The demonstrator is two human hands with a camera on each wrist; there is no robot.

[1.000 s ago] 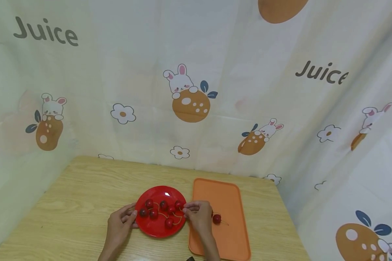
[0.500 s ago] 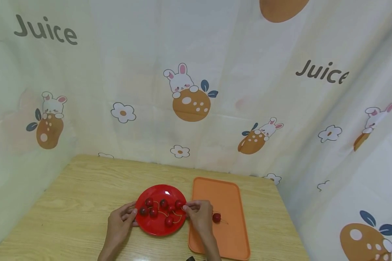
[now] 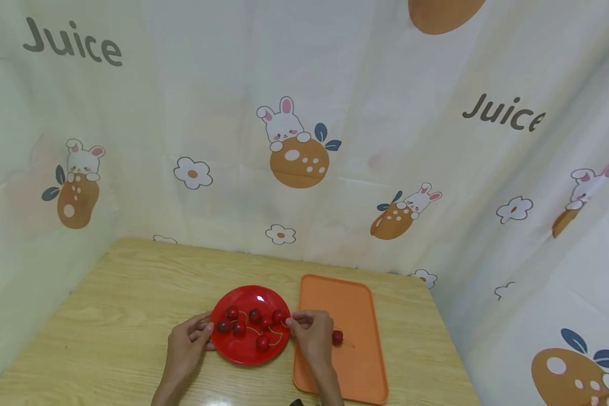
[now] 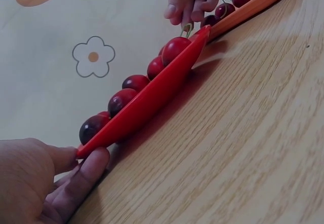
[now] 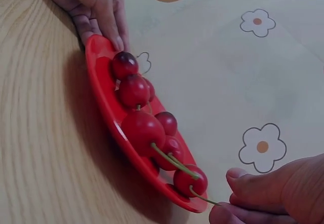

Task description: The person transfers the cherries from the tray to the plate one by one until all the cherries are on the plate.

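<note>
Seven or so cherries point(image 3: 256, 328) lie on the red plate point(image 3: 250, 297), one more cherry point(image 3: 337, 337) on the orange tray point(image 3: 352, 299) just beside it; both stand on the worktop point(image 3: 117, 304). In the left wrist view there seem to be further cherries on the tray behind the right hand, but the count is unclear.

The right hand point(image 3: 310, 334) is at the plate's right rim, thumb and forefinger pinching the thin stem point(image 5: 202, 197) of the rim-side cherry point(image 5: 191, 180). The left hand point(image 3: 186, 345) grips the opposite rim, thumb on top and fingers point(image 4: 83, 176) under the edge, which looks slightly raised off the wood there.

Risks, as I judge them: a pull on the stem alone could snap it from the fruit, leaving the cherry to roll off the rim onto the worktop. Its stem lies across a neighbour's, so a lift might drag that one along. A tilted shallow plate could send the round fruit sliding toward the right edge.
</note>
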